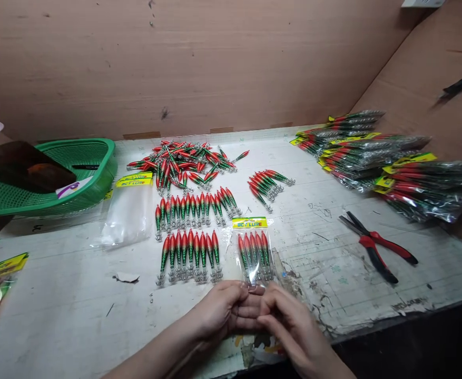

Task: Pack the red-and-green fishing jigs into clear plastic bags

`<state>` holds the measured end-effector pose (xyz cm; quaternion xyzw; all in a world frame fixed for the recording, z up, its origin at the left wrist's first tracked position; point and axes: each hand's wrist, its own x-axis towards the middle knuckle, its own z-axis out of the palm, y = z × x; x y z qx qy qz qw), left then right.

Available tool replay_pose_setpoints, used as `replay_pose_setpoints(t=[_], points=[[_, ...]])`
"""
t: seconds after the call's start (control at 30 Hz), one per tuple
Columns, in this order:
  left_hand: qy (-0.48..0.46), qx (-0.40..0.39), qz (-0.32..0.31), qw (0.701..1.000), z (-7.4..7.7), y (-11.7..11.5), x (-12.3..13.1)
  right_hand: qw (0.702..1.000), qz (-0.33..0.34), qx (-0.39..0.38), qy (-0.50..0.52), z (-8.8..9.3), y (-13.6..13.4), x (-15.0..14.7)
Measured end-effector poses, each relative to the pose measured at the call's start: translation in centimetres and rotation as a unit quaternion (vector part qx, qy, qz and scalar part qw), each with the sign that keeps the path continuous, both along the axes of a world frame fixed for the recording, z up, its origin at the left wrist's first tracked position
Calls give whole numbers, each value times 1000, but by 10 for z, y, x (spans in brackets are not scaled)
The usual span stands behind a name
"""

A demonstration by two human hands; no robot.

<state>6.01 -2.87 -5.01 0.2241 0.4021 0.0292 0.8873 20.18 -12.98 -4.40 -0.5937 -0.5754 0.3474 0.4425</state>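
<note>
A clear plastic bag with a yellow header reading BCT LURE lies on the table, with several red and green squid jigs side by side inside. At the bag's near end my left hand is closed, its thumb and curled fingers at the plastic edge. Right beside it, my right hand has its fingers bent inward against the left fingers; what they pinch, if anything, is hidden. Two rows of loose squid jigs lie left of the bag, hooks toward me. A small group of jigs rests beyond it.
Behind the rows is a heap of jigs. Empty bags lie beside a green basket at left. Filled packs pile up at right, near red-handled pliers. Another lure pack sits at the left edge.
</note>
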Motion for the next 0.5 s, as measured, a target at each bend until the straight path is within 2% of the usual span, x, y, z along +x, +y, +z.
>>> replay_pose_setpoints(t=[0.07, 0.13, 0.17, 0.2, 0.23, 0.3, 0.33, 0.37, 0.4, 0.47, 0.5], points=[[13, 2, -7, 1000, 3, 1, 1, 995, -88, -13, 45, -4, -15, 25], [30, 5, -12, 999, 5, 1, 1, 974, -217, -39, 44, -10, -35, 60], [37, 6, -23, 999, 6, 1, 0, 962, -266, -56, 4, -13, -45, 79], [46, 9, -43, 998, 7, 0, -3, 940, -330, -58, -62, -15, -54, 97], [58, 18, -70, 996, 8, 0, -7, 917, -363, -74, -147, -15, -62, 113], [84, 93, -129, 984, 9, -1, -16, 872, -372, -80, -309, -14, -71, 135], [93, 173, -151, 969, 9, -1, -21, 860, -354, -76, -360, -13, -72, 141], [97, 278, -165, 941, 8, -2, -25, 857, -334, -65, -386, -11, -71, 143], [94, 393, -172, 898, 7, -3, -26, 862, -319, -50, -391, -9, -68, 142], [60, 596, -180, 781, 5, -8, -22, 876, -309, -29, -370, -4, -60, 137], [37, 664, -187, 723, 3, -11, -16, 880, -314, -28, -355, -1, -56, 135]])
